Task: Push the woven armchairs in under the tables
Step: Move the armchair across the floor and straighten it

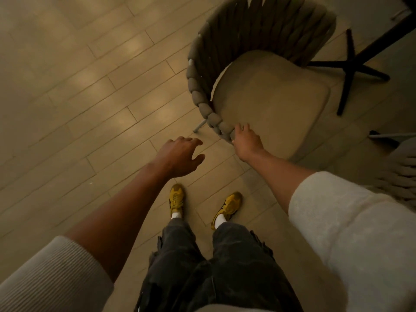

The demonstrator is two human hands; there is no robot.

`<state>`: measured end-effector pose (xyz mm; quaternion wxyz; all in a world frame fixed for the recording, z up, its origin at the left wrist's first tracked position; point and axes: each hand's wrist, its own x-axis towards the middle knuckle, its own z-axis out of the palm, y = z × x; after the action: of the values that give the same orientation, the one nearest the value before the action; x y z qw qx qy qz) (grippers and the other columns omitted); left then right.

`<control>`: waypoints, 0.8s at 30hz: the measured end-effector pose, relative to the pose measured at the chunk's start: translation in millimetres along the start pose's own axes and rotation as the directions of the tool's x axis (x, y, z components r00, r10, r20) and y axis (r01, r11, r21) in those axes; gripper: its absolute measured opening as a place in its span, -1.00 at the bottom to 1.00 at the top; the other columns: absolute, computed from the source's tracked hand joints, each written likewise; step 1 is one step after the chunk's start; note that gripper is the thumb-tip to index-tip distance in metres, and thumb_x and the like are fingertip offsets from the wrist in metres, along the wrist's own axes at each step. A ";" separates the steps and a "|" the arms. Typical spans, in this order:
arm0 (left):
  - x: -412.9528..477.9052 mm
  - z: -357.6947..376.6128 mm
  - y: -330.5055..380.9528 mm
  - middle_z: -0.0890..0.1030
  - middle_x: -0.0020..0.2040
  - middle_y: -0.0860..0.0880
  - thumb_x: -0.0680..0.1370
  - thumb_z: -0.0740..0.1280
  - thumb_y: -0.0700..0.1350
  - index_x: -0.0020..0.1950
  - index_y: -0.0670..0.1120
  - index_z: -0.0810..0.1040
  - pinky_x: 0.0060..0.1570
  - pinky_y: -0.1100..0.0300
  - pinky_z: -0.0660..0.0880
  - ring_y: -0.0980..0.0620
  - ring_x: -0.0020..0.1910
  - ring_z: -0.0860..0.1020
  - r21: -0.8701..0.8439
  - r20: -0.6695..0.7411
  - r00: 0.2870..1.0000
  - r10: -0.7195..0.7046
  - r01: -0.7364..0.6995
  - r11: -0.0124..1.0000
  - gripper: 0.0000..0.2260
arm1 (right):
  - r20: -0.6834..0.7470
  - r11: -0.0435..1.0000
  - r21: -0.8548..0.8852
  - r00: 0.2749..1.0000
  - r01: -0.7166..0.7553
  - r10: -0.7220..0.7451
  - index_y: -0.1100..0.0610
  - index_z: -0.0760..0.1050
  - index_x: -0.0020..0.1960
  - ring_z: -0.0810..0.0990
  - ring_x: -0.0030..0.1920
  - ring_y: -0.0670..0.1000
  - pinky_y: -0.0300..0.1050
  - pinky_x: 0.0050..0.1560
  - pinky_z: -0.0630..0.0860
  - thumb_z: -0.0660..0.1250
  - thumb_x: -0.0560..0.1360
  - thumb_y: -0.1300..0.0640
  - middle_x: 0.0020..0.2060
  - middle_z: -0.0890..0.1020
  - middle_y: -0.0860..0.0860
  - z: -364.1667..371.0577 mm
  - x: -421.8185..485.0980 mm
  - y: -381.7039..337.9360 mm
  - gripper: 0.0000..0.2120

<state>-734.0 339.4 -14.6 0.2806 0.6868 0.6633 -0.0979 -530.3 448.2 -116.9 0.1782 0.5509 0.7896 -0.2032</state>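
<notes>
Reaching ahead: right hand (247, 143) rests on the near arm end of the woven armchair (258, 64), fingers loosely spread over the weave, grip not confirmed. Left hand (180, 155) hovers empty, fingers curled apart, just left of the chair. Chair lies forward-right; table base (351, 68) sits just beyond it. No writing legible.
</notes>
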 end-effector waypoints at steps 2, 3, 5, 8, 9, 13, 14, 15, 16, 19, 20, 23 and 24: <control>11.8 -8.6 -14.0 0.55 0.40 -0.01 0.65 0.19 0.20 0.52 0.04 0.36 0.23 -0.10 0.53 -0.04 0.32 0.52 0.009 0.007 0.999 0.037 -0.037 0.999 -0.53 | -0.010 1.000 -0.002 1.000 0.002 -0.002 0.15 0.27 0.44 0.54 0.17 0.25 0.12 0.08 0.47 0.30 0.62 0.16 0.29 0.41 0.22 4.6 -11.0 4.6 -0.57; 18.6 -12.8 -20.9 0.55 0.39 -0.01 0.65 0.19 0.19 0.51 0.05 0.37 0.21 -0.09 0.54 -0.03 0.30 0.53 0.011 0.014 0.998 0.057 -0.058 0.998 -0.54 | -0.013 1.000 0.000 1.000 0.000 0.000 0.14 0.26 0.45 0.55 0.16 0.24 0.11 0.08 0.45 0.32 0.60 0.16 0.27 0.42 0.20 7.9 -17.6 7.5 -0.54; 34.0 -19.8 -33.5 0.56 0.38 0.00 0.66 0.21 0.17 0.50 0.06 0.39 0.18 -0.06 0.55 -0.01 0.26 0.54 0.024 0.018 0.994 0.105 -0.105 0.994 -0.57 | -0.039 1.000 0.003 0.999 -0.016 0.016 0.13 0.28 0.45 0.56 0.15 0.22 0.10 0.08 0.44 0.36 0.58 0.16 0.25 0.43 0.18 17.3 -33.5 14.0 -0.51; 64.7 -33.8 -47.9 0.57 0.34 0.00 0.64 0.27 0.12 0.48 0.07 0.40 0.18 -0.04 0.54 -0.01 0.25 0.53 0.061 0.014 0.974 0.225 -0.226 0.972 -0.59 | -0.091 0.996 0.036 0.992 -0.086 0.089 0.10 0.33 0.43 0.58 0.12 0.20 0.09 0.08 0.43 0.36 0.52 0.24 0.21 0.46 0.15 31.3 -61.7 21.1 -0.49; 74.3 -38.0 -53.6 0.57 0.34 -0.01 0.63 0.30 0.11 0.48 0.07 0.40 0.20 -0.05 0.53 -0.03 0.27 0.51 0.088 0.003 0.963 0.268 -0.267 0.960 -0.58 | -0.102 0.994 0.038 0.989 -0.102 0.105 0.10 0.34 0.44 0.59 0.13 0.21 0.09 0.10 0.44 0.36 0.48 0.27 0.21 0.47 0.15 35.9 -70.6 21.8 -0.45; 115.5 -56.8 -73.5 0.52 0.39 0.01 0.54 0.41 0.18 0.48 0.08 0.40 0.32 -0.09 0.44 -0.06 0.40 0.41 0.250 0.056 0.906 0.419 -0.419 0.873 -0.46 | -0.076 0.983 0.069 0.981 -0.171 0.176 0.06 0.36 0.47 0.59 0.16 0.21 0.09 0.13 0.47 0.40 0.45 0.29 0.25 0.49 0.14 51.3 -100.0 24.1 -0.38; 125.6 -59.1 -77.0 0.50 0.41 0.01 0.51 0.43 0.21 0.49 0.09 0.39 0.37 -0.11 0.39 -0.07 0.43 0.38 0.294 0.090 0.889 0.449 -0.454 0.841 -0.41 | -0.069 0.981 0.064 0.980 -0.183 0.188 0.05 0.36 0.47 0.60 0.16 0.20 0.08 0.13 0.46 0.42 0.46 0.27 0.25 0.49 0.13 55.8 -107.7 25.1 -0.39; 134.5 -61.0 -79.6 0.49 0.43 0.02 0.47 0.46 0.24 0.49 0.09 0.38 0.42 -0.13 0.34 -0.07 0.45 0.37 0.337 0.130 0.870 0.476 -0.490 0.804 -0.35 | -0.065 0.979 0.067 0.978 -0.193 0.197 0.05 0.36 0.47 0.61 0.15 0.18 0.06 0.12 0.47 0.44 0.46 0.25 0.26 0.49 0.12 59.7 -115.0 25.6 -0.38; 143.9 -61.3 -81.9 0.48 0.43 0.02 0.43 0.48 0.27 0.50 0.09 0.37 0.46 -0.13 0.28 -0.08 0.45 0.36 0.381 0.169 0.847 0.503 -0.527 0.760 -0.30 | -0.070 0.978 0.075 0.977 -0.195 0.200 0.06 0.36 0.49 0.62 0.12 0.17 0.04 0.10 0.47 0.47 0.45 0.25 0.26 0.51 0.11 63.9 -122.9 26.4 -0.35; 165.4 -59.9 -85.3 0.45 0.47 0.04 0.37 0.47 0.37 0.54 0.12 0.32 0.52 -0.11 0.16 -0.10 0.50 0.32 0.498 0.338 0.771 0.540 -0.633 0.593 -0.19 | -0.086 0.977 0.088 0.976 -0.195 0.202 0.06 0.40 0.47 0.64 0.02 0.15 0.03 0.06 0.48 0.50 0.45 0.21 0.19 0.54 0.10 72.5 -145.7 28.1 -0.38; 169.7 -58.9 -85.9 0.42 0.49 0.04 0.37 0.45 0.40 0.55 0.13 0.30 0.54 -0.11 0.11 -0.10 0.53 0.28 0.536 0.402 0.750 0.525 -0.657 0.529 -0.17 | -0.091 0.977 0.089 0.975 -0.196 0.204 0.06 0.41 0.45 0.63 0.02 0.16 0.04 0.07 0.48 0.49 0.46 0.19 0.19 0.54 0.09 74.6 -151.7 28.9 -0.41; 177.3 -51.3 -74.4 0.45 0.45 0.07 0.46 0.40 0.35 0.51 0.16 0.37 0.54 -0.06 0.13 -0.05 0.52 0.30 0.599 0.527 0.682 0.507 -0.721 0.348 -0.33 | -0.078 0.969 0.087 0.968 -0.230 0.237 0.06 0.43 0.43 0.62 0.08 0.17 0.06 0.17 0.45 0.47 0.48 0.16 0.24 0.53 0.10 83.2 -166.2 30.1 -0.46; 177.7 -47.5 -66.9 0.49 0.39 0.09 0.50 0.39 0.28 0.46 0.17 0.42 0.51 -0.03 0.21 -0.03 0.46 0.37 0.595 0.549 0.668 0.503 -0.735 0.326 -0.44 | -0.072 0.965 0.097 0.965 -0.245 0.252 0.07 0.43 0.43 0.61 0.11 0.18 0.07 0.21 0.44 0.45 0.48 0.17 0.26 0.52 0.11 86.1 -169.9 28.2 -0.46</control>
<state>-792.0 513.5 -82.6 0.0535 0.9159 0.1884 -0.3504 -442.9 277.0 -108.0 0.1450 0.6608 0.7115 -0.1901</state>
